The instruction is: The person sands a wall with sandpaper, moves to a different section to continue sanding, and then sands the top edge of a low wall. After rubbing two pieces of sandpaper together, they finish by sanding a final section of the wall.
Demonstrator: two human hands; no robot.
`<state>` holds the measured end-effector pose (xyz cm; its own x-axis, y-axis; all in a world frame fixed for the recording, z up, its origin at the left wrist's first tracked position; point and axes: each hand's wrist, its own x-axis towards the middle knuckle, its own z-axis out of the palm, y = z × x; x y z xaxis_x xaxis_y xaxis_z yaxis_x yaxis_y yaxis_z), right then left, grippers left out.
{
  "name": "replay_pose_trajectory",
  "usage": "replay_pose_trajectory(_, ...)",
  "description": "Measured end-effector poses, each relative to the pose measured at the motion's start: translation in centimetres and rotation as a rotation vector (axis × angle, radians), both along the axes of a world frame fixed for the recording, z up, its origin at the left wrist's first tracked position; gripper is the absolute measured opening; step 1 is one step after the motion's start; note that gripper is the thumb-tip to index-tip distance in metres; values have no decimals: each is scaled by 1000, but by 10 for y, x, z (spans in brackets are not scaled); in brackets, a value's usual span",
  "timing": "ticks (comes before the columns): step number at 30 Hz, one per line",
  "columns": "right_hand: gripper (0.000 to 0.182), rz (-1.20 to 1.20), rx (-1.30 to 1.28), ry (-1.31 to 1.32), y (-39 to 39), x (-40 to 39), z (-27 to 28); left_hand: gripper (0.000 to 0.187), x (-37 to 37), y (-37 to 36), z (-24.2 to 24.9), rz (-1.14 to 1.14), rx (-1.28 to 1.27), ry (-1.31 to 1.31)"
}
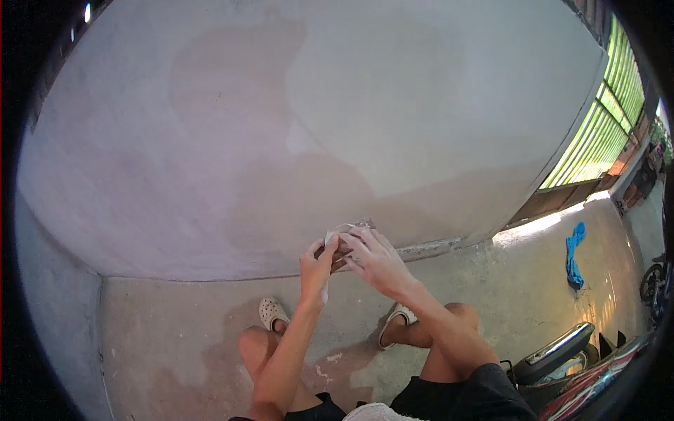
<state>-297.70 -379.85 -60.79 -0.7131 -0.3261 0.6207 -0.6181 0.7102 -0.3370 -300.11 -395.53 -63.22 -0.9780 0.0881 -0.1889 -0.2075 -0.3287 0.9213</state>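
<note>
My left hand (316,268) is closed, thumb up, on a thin, crumpled, whitish sheet-like thing (340,229) whose kind I cannot make out. A brownish corner shows above the fingers, and a pale strip hangs down by the left wrist. My right hand (379,261) is bent over the same thing from the right, its fingers pressed onto it. Both hands meet in front of the foot of the grey wall (337,112). Much of the thing is hidden behind the fingers.
Pale clogs (271,313) are on my feet on the concrete floor (175,351). A motorbike (562,358) stands close at the right. Beyond it lies a blue cloth (576,256), near a slatted opening (597,133) that lets in light. Another wall (53,302) borders the left.
</note>
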Motion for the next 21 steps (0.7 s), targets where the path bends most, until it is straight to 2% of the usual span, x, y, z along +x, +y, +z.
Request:
replay_pose_trajectory(3,34,-48,58,4,-6,-2,-5,35,0,-3,1,9,7,7)
replay_pose_trajectory(6,27,8,-49,-75,-2,-11,-5,43,4,-5,10,36,-81,115)
replay_pose_trajectory(8,26,-125,-179,-137,5,-22,9,49,2,-11,14,81,121,101)
replay_pose_trajectory(10,22,-288,-223,120,19,-56,36,50,-3,-18,11,111,121,107)
replay_pose_trajectory(12,20,-324,-237,279,28,-85,94,52,-5,-21,8,137,107,108)
replay_pose_trajectory(14,19,-355,-231,495,30,-119,144,46,-1,-22,7,42,134,82)
replay_pose_trajectory(17,20,-386,-304,377,18,-129,175,47,2,-21,13,15,48,121)
replay_pose_trajectory(21,25,-310,-140,572,12,-133,121,44,3,-21,15,15,66,93)
